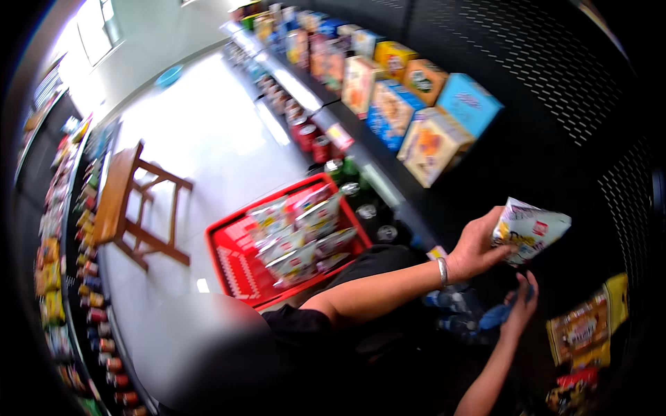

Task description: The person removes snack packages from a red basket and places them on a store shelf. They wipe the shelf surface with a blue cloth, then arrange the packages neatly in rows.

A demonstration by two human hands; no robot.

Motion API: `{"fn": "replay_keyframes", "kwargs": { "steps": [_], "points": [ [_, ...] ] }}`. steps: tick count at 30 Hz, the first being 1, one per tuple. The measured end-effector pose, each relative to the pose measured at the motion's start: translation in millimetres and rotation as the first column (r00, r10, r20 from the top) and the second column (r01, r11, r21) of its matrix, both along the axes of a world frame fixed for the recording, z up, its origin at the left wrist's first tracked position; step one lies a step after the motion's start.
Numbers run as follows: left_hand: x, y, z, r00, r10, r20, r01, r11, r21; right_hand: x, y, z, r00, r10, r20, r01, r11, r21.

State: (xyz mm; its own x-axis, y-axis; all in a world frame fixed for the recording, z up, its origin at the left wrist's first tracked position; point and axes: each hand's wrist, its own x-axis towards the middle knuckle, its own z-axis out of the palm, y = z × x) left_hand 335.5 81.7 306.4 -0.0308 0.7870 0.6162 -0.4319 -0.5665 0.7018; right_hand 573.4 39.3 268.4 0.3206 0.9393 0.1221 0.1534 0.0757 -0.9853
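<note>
My left hand (476, 244), with a silver bracelet at the wrist, grips a white snack pouch (533, 234) by one side, in front of the dark shelf. The pouch bears coloured print and tapers to a corner on its far side. Just below it my right hand (520, 307) holds a crumpled blue cloth (498, 314); its fingers are partly blurred. A red plastic basket (221, 260) stands on the floor to my left, with several similar white pouches (294, 265) in it.
Snack boxes (432, 143) line the upper shelf (380, 182), with drink cans (307, 138) beneath. Yellow-brown snack bags (580, 333) stand beyond my right hand. Behind the basket are a wooden bench (117, 192) and another stocked shelf (78, 249). A blurred pale shape (192, 343) hides part of the floor.
</note>
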Motion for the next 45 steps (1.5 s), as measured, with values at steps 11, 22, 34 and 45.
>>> {"fn": "replay_keyframes", "kwargs": {
  "steps": [11, 22, 34, 45],
  "points": [
    [-334.0, -143.9, -99.5, 0.740, 0.667, -0.083, -0.609, 0.614, -0.501, 19.6, 15.4, -37.1, 0.999, 0.048, 0.019, -0.042, 0.974, -0.223],
    [-399.9, -152.1, -242.4, 0.523, 0.689, -0.502, -0.799, 0.190, -0.571, -5.6, 36.4, -39.2, 0.989, 0.130, 0.075, -0.107, 0.960, -0.258],
    [-410.1, -178.4, -238.6, 0.418, 0.755, -0.506, -0.833, 0.096, -0.545, -17.2, 31.5, -31.4, 0.996, 0.066, 0.068, -0.043, 0.954, -0.296],
    [-326.6, -112.6, -145.2, 0.592, 0.730, -0.342, -0.803, 0.497, -0.328, -47.5, 37.7, -19.3, 0.992, 0.128, -0.001, -0.128, 0.985, -0.114]
  ]
}}
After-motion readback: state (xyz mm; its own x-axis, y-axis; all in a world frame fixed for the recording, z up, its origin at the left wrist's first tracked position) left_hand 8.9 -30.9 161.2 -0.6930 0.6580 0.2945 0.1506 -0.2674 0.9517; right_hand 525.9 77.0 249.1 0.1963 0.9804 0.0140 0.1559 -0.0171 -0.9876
